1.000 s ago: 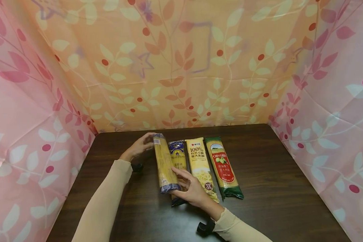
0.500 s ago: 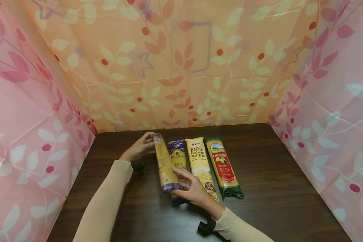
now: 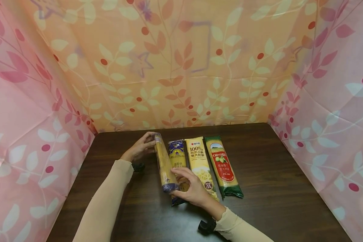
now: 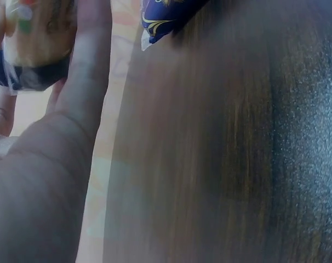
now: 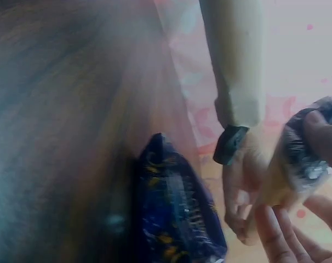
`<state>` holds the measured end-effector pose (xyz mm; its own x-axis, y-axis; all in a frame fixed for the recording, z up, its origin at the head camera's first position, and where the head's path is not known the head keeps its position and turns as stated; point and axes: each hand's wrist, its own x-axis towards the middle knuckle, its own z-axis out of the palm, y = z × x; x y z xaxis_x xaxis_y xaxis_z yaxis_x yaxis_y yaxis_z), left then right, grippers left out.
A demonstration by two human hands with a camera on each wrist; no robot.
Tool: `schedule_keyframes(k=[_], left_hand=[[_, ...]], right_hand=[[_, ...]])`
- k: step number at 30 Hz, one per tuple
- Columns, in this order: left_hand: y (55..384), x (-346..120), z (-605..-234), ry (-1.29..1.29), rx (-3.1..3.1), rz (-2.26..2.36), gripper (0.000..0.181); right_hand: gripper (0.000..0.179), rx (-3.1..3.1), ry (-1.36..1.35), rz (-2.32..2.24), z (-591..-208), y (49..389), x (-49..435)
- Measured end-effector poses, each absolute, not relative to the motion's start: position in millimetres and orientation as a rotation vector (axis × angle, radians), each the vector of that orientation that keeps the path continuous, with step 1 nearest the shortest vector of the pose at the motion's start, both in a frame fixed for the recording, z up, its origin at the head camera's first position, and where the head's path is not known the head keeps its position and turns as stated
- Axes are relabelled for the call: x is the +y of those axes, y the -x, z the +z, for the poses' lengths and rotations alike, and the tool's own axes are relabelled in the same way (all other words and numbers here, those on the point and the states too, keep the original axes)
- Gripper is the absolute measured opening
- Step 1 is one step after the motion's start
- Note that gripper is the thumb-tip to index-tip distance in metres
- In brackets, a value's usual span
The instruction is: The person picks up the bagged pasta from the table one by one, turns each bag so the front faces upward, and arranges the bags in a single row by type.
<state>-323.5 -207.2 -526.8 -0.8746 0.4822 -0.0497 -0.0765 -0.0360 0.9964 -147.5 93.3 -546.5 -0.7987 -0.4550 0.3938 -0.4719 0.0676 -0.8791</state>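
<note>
Both hands hold a pack of spaghetti (image 3: 164,161), clear film with dark blue ends, tilted above the table. My left hand (image 3: 141,148) grips its far end; the left wrist view shows the fingers around the pack (image 4: 40,49). At the near end, my right hand (image 3: 191,187) pinches the blue tip between thumb and fingers; the right wrist view shows the thumb on the crinkled end (image 5: 305,148). A blue and gold pasta pack (image 3: 177,156) lies just right of the held one, partly hidden by it and the right hand.
Further right lie a pale yellow pasta pack (image 3: 196,158) and a green-ended pasta pack (image 3: 222,164) with a red label, roughly side by side. The dark wooden table (image 3: 275,188) is bounded by flowered cloth (image 3: 181,101) at the back and both sides.
The held spaghetti pack has turned about its long axis, so a narrower side shows and the white label near its far end has gone from sight. Both hands have hardly moved.
</note>
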Motion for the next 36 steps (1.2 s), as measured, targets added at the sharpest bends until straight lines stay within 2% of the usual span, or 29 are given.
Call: schedule_keyframes(k=[3,9,14,22,32,36], left_hand=[[323,-207,-526,-0.417,1.884,1.957,0.043],[325,-204,-524,-0.43,1.859,1.947,0.044],[326,-202,-523,-0.408,1.877,1.921,0.044],[325,-197,-520,-0.365,1.97,1.847,0.048],[328,-196,-523,-0.379,2.002,1.796,0.047],[328,-195,-521,-0.357,2.003,1.784,0.049]], right_hand=[[0.079,-2.267,-1.027,1.808,-544,149,94],[0.096,-2.253,-1.108,1.803,-539,151,97],[0.098,-2.243,-1.205,1.752,-536,154,98],[0.098,-2.295,-1.309,1.618,-534,155,102],[0.082,-2.222,-1.405,1.496,-502,143,102],[0.077,-2.208,-1.405,1.507,-515,147,101]])
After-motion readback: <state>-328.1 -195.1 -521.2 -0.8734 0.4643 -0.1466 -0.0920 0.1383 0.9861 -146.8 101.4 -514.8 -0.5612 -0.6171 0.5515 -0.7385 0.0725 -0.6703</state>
